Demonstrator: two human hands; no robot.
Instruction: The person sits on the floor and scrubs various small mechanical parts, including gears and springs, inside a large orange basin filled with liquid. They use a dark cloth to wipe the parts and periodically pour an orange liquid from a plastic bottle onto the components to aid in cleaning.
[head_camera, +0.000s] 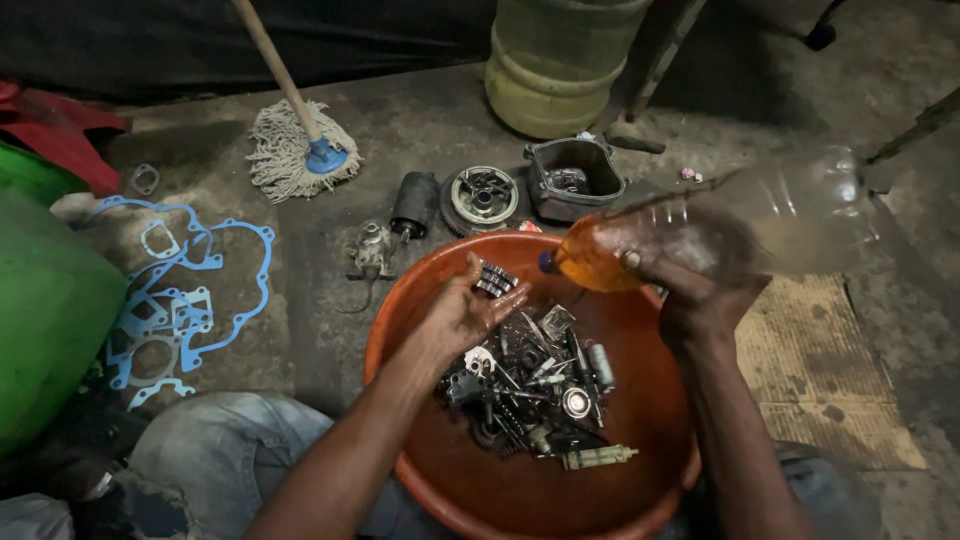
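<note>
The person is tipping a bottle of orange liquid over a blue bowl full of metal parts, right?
Not quite: the bowl is orange, not blue. The head view shows the right hand tipping the bottle of orange liquid over the metal parts.

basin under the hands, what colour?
Orange-red plastic basin, clearest in the head view; it holds dark metal engine parts.
</note>
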